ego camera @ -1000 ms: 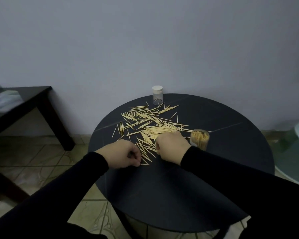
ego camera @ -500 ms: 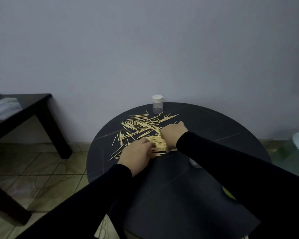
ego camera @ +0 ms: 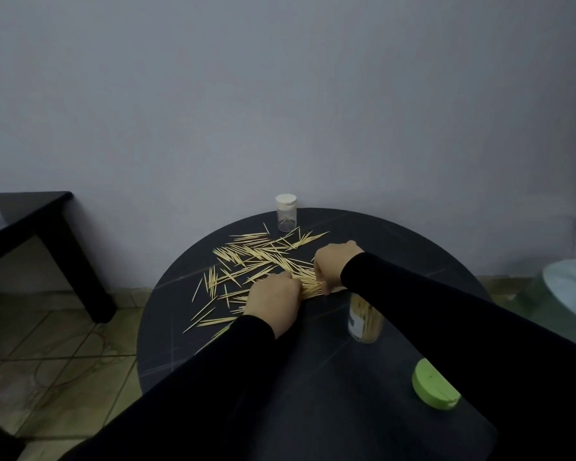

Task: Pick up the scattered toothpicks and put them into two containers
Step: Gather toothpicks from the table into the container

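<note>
Many pale toothpicks point(ego camera: 253, 257) lie scattered over the far left part of the round black table point(ego camera: 313, 377). My left hand point(ego camera: 273, 302) and my right hand point(ego camera: 335, 267) press from both sides on a bunch of toothpicks point(ego camera: 311, 287) lying between them on the table. A clear container point(ego camera: 364, 319) partly filled with toothpicks stands upright just under my right forearm. A second clear container with a white lid point(ego camera: 286, 212) stands at the table's far edge.
A green lid point(ego camera: 434, 389) lies on the table at the near right. A dark side table point(ego camera: 30, 221) stands to the left over the tiled floor. A pale wall rises behind, and a light rounded object point(ego camera: 569, 287) sits at the right edge.
Both hands moved away from me and closed in on a bunch of toothpicks between them. The view tilted, so the green lid is now visible.
</note>
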